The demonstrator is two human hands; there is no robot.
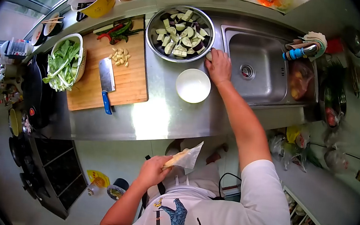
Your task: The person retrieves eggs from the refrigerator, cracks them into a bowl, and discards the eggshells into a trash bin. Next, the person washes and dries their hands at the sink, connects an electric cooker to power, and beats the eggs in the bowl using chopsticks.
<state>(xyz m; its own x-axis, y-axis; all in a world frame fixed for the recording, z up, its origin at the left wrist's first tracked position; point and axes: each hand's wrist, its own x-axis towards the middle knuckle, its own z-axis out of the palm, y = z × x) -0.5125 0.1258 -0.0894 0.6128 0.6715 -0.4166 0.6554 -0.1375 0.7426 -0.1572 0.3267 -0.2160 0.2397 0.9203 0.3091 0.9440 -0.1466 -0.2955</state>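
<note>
My left hand [154,170] is closed around a small clear plastic bag [188,157] with pale yellowish contents, held in front of my body below the counter edge. My right hand [219,67] rests on the counter between the steel bowl and the sink, its fingers curled over something small and pale that is mostly hidden. Cut eggplant pieces [182,33] fill the steel bowl [212,32] just left of that hand. A white bowl [193,85] stands on the counter to the lower left of my right hand.
A wooden cutting board [130,84] at left bears a cleaver [106,77], garlic cloves [120,56], peppers [120,31] and a basket of leafy greens [65,61]. The steel sink [256,68] is at right, with a faucet [300,51]. A stove [56,165] stands lower left.
</note>
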